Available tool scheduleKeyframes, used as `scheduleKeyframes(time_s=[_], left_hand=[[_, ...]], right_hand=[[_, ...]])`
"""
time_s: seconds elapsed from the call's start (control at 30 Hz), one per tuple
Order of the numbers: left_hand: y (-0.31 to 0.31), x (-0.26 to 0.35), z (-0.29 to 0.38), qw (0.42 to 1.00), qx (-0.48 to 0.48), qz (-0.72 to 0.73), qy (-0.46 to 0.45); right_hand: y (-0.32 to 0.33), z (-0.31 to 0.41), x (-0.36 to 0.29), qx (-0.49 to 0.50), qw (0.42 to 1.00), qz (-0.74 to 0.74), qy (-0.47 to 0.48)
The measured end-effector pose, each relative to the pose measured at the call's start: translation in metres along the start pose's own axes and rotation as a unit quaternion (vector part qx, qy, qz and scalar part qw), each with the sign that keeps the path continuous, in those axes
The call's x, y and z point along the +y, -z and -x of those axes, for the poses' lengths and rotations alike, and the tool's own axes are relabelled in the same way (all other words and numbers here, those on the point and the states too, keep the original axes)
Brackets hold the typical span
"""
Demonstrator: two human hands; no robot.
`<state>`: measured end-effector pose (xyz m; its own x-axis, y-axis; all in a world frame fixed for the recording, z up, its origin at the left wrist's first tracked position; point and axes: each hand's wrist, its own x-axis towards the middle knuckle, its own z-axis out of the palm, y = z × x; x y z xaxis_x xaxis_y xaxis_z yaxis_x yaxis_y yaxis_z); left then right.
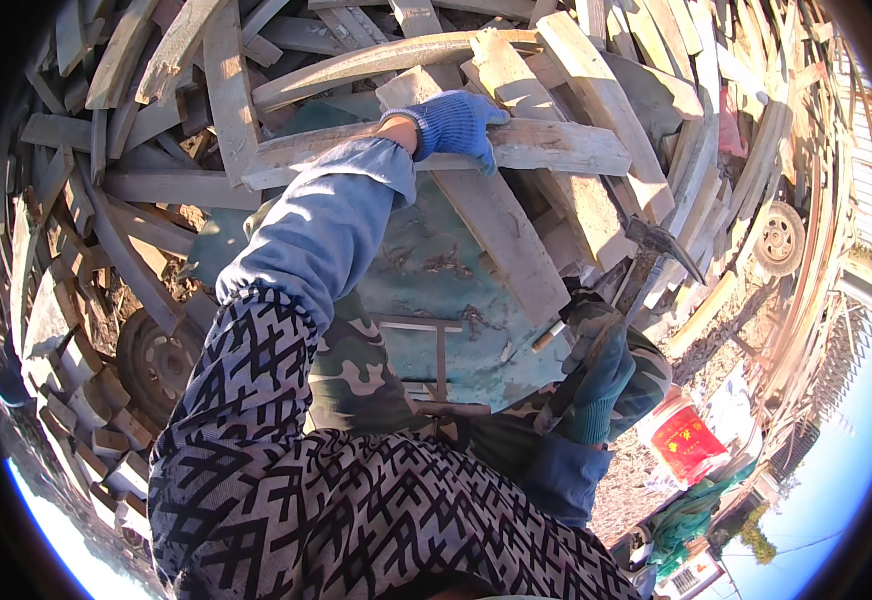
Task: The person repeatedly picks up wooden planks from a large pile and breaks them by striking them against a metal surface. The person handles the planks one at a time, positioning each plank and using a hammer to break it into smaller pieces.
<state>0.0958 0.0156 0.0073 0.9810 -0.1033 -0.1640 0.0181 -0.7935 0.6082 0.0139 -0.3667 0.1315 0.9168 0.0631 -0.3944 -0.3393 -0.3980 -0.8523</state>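
Note:
My left hand (pixel 451 127), in a blue knitted glove, reaches forward and grips a squared wooden beam (pixel 556 144) that lies crosswise over other planks. The thumb and fingers wrap over the beam's far and near edges. Close to my right knee, my right hand (pixel 601 367) in a teal and dark glove holds a claw hammer (pixel 642 289) by its handle. The hammer's metal head (pixel 665 241) points up and away from me. Beneath the held beam, a wide plank (pixel 499 240) slants toward my legs.
Loose timber (pixel 173 127) is heaped ahead and to the left. Wheels stand at left (pixel 158 360) and right (pixel 779 236). A greenish sheet surface (pixel 436 225) with debris lies between my knees, near a metal frame (pixel 439 360). A red and white bucket (pixel 683 442) stands at right.

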Motion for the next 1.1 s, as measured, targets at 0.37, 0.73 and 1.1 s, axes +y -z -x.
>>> scheduleKeyframes(time_s=[0.37, 0.73, 1.1], left_hand=[[-0.013, 0.012, 0.013, 0.978, 0.101, -0.169, 0.072], [-0.018, 0.017, 0.015, 0.981, 0.103, -0.149, 0.066], [-0.015, 0.013, 0.011, 0.98, 0.116, -0.143, 0.071]], right_hand=[[-0.045, -0.038, -0.101, -0.046, 0.991, 0.043, 0.114], [-0.081, -0.117, -0.035, -0.024, 0.97, 0.175, 0.167], [-0.075, -0.116, -0.069, -0.075, 0.976, 0.125, 0.163]])
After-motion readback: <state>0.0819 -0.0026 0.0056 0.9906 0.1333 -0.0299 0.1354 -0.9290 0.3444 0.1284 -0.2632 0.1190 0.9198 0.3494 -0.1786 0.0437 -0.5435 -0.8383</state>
